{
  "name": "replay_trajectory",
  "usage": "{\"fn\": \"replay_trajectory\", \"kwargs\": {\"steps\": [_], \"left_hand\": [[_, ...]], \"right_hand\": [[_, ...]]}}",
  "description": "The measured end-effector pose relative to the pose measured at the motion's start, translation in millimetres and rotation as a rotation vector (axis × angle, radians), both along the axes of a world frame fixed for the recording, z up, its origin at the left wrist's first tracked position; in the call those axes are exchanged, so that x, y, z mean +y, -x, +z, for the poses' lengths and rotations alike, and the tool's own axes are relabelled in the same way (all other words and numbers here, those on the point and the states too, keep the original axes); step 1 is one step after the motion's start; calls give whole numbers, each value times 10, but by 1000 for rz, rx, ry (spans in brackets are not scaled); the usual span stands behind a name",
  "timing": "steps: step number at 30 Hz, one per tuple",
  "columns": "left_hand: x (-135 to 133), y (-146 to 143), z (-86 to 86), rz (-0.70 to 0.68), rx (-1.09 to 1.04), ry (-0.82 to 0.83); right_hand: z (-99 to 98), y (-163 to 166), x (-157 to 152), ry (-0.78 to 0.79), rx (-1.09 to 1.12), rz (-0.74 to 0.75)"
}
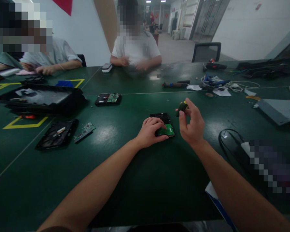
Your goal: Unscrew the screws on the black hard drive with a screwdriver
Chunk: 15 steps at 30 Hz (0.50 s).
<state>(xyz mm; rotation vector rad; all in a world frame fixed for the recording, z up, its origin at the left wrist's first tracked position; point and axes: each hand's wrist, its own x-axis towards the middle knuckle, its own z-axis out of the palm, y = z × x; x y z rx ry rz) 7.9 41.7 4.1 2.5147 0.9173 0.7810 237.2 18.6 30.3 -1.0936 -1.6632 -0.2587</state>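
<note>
My left hand (149, 132) lies over a hard drive (169, 130) on the table, its fingers and thumb holding the drive against the surface. The drive has a green circuit board at the near end and a black part at the far end. To the right and slightly above, my right hand (192, 124) pinches a small screwdriver (182, 109) by its dark green and yellow handle. The screwdriver is raised clear of the drive, and its tip cannot be made out.
Another hard drive (108, 99) lies further back. Left are a black casing (56, 134), a loose circuit board (85, 131) and stacked black trays (43, 98). Cables (241, 84) and a grey metal box (280, 111) sit right. Co-workers sit across the green table (125, 180).
</note>
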Motion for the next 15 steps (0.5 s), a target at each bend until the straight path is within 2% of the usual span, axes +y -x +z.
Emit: {"fn": "replay_trajectory", "kwargs": {"steps": [4,10,15], "left_hand": [[-1,1,3,-4,0,-6],[-14,-2,21,1,1,0],[-6,1,11,0,-2,3]], "right_hand": [[26,-4,-5,-68,-26,-16],[-5,7,10,-17,-9,3],[6,-6,7,-47,-20,-18]]}}
